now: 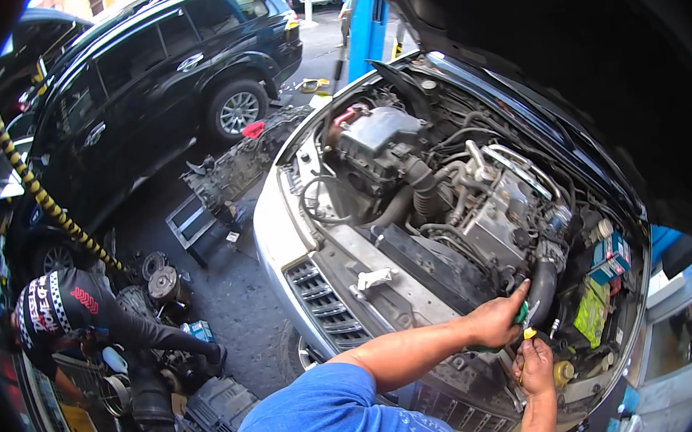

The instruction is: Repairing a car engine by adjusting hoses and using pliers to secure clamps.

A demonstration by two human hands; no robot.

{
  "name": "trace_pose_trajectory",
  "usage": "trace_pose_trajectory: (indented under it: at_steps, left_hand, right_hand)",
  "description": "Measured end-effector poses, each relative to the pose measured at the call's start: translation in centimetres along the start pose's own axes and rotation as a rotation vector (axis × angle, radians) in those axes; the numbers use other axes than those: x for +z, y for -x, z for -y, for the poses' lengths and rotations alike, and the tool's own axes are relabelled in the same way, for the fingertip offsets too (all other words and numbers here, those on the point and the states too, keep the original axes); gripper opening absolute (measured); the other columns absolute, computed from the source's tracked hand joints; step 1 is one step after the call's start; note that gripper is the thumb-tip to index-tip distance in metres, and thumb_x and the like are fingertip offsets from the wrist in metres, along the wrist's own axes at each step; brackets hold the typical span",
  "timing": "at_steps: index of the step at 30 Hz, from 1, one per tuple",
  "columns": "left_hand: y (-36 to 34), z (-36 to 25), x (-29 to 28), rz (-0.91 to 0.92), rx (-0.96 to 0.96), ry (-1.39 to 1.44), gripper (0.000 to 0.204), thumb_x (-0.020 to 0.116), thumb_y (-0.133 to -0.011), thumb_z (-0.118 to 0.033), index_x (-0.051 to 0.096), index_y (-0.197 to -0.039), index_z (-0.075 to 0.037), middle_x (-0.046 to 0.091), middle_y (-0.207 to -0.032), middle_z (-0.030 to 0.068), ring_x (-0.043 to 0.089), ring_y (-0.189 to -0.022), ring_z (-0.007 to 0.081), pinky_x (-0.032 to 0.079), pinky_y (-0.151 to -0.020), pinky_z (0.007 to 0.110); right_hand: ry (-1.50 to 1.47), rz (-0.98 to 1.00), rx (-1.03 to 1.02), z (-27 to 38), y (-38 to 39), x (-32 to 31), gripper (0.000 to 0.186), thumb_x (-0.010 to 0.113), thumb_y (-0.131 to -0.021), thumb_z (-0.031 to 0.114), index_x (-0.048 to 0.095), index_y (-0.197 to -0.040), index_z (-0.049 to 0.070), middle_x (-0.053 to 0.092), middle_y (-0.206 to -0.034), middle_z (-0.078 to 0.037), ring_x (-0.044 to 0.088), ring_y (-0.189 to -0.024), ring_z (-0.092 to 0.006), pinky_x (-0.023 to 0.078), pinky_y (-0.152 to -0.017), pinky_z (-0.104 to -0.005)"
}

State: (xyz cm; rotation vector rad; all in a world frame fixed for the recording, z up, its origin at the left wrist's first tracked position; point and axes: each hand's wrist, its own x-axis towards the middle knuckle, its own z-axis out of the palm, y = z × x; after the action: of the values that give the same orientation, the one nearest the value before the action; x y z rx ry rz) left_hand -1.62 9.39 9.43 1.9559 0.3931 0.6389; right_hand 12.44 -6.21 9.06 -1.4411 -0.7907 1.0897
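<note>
My left hand reaches across the front of the open engine bay. Its index finger points along the thick black hose, while the other fingers curl round something green that is mostly hidden. Just below, my right hand is closed on a small tool with a yellow end. A silvery metal piece shows between the two hands, beside the hose; which hand holds it I cannot tell. The engine lies behind the hose.
The raised hood hangs overhead. A blue box and a yellow-green packet sit at the bay's right. A white glove or rag lies on the front panel. At left, a co-worker bends over parts near a gearbox.
</note>
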Motion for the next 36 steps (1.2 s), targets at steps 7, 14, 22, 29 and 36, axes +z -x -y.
trace_pose_trajectory:
  at_steps: [7,14,22,29,36]
  left_hand:
    - [1.3,2.3,-0.7,-0.247,-0.034,0.013,0.089,0.063,-0.079,-0.014,0.014,-0.150,0.007,0.057,-0.114,0.0363,0.059,-0.103,0.0481,0.048,-0.086,0.052]
    - [4.7,2.6,0.8,-0.134,-0.238,0.106,0.070,0.059,-0.085,-0.019,0.029,-0.144,0.004,0.061,-0.108,0.0346,0.060,-0.103,0.0486,0.049,-0.088,0.052]
    - [7.5,0.7,-0.4,-0.050,0.045,-0.082,0.081,0.066,-0.078,-0.012,0.028,-0.149,-0.003,0.059,-0.115,0.0306,0.061,-0.099,0.0467,0.052,-0.083,0.051]
    - [5.9,5.2,1.2,0.230,0.121,-0.497,0.084,0.081,-0.074,-0.028,0.040,-0.139,0.007,0.049,-0.128,0.0339,0.052,-0.117,0.0462,0.044,-0.100,0.050]
    - [-0.5,4.5,8.4,0.310,-0.468,0.763,0.054,0.062,-0.097,-0.026,0.045,-0.135,0.008,0.060,-0.121,0.0156,0.058,-0.110,0.0218,0.046,-0.097,0.034]
  right_hand:
    - [-0.079,-0.109,-0.009,1.2,-3.0,5.2,0.031,0.056,-0.099,0.033,0.049,-0.080,0.010,0.040,-0.056,0.002,0.036,-0.038,-0.0088,0.033,-0.035,-0.0234]
    - [-0.266,-0.234,0.014,1.7,-4.4,5.4,0.031,0.054,-0.100,0.035,0.052,-0.082,0.011,0.044,-0.056,0.001,0.044,-0.046,-0.0109,0.039,-0.045,-0.0273]
    - [-0.753,-0.149,-0.021,2.3,-4.0,2.2,0.031,0.054,-0.096,0.046,0.061,-0.103,0.017,0.061,-0.124,-0.005,0.048,-0.128,-0.0354,0.030,-0.109,-0.0561]
    - [-0.271,-0.207,-0.034,2.1,-3.1,-6.6,0.044,0.062,-0.088,0.012,0.050,-0.130,0.004,0.064,-0.108,-0.010,0.062,-0.103,-0.0204,0.047,-0.080,-0.0317]
    - [0.217,-0.022,0.295,1.3,-3.7,-11.2,0.051,0.067,-0.086,0.020,0.052,-0.131,0.003,0.061,-0.116,-0.005,0.056,-0.104,-0.0122,0.042,-0.090,-0.0271]
